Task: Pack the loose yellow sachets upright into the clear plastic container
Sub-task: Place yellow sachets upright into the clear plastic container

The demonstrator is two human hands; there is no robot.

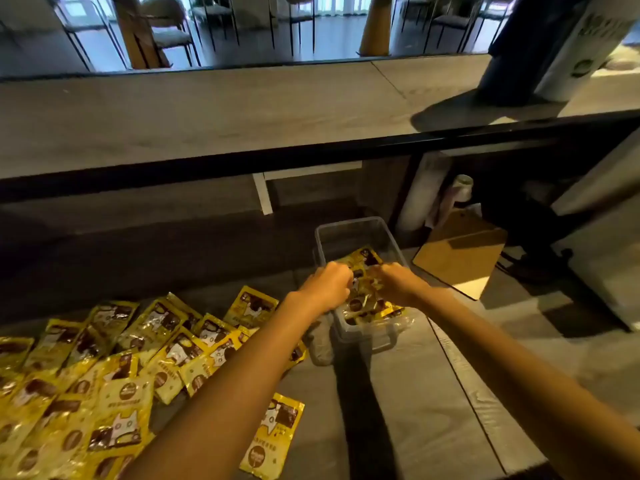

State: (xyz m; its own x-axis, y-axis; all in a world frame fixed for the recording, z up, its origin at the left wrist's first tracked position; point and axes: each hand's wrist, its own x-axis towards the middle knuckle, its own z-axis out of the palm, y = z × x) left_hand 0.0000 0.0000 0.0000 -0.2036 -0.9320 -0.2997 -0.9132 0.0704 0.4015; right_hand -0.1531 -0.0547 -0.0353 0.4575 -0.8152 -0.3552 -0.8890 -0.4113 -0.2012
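Left hand (325,285) and right hand (398,282) meet over the clear plastic container (349,227), knuckles up, fingers curled down round the tops of the packed sachets (367,260). The fingertips are buried among the packets. Both bare forearms reach in from the 6 o'clock edge of the view.

Nearest, at 7 o'clock from the container, a lone sachet (273,434) lies flat on the grey, wood-grained work surface (415,393). It is a glossy yellow rectangle with brown print and a round brown mark. At 8 o'clock the loose sachets (121,358) spread in a wide overlapping heap. They are the same crinkled yellow foil, all lying flat at mixed angles, and the left forearm crosses over the heap's right edge.

The container is a rectangular box with see-through walls, rounded corners and a moulded handle at its near end. The sachets fill its near half, standing on edge or leaning. Its far half shows bare plastic.

At 2 o'clock from the container, well apart from it, a flat brown board (460,261) with rounded corners lies on the surface. Beyond it a white roll (415,199) stands upright.

At 12 o'clock a long counter (207,109) runs across, matte grey grain with a dark front edge. Thin-legged chairs (166,29) stand farthest away.
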